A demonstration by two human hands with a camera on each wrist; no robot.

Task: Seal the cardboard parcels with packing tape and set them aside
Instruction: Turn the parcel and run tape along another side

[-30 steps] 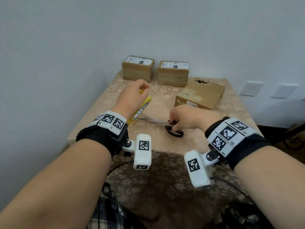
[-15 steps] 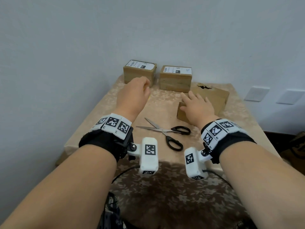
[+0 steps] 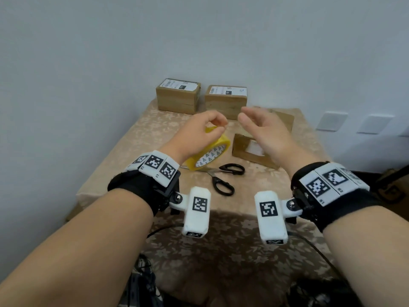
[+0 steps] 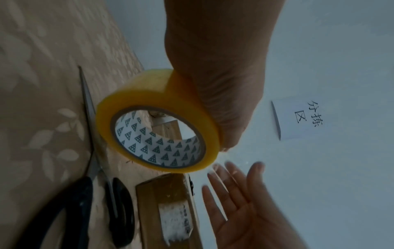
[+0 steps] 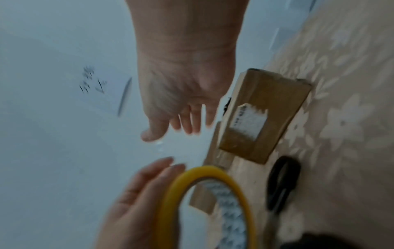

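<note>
Yellow tape roll [image 3: 208, 152], triangle-patterned core

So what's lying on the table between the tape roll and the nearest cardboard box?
The head view shows the black-handled scissors partly there, their upper handle in the gap between the yellow tape roll and the nearest box; otherwise just tablecloth.

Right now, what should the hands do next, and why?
Probably the right hand should pinch the loose end of the tape and pull. The left hand holds the roll up, the right is open beside it, and the nearest box waits just beyond.
</note>
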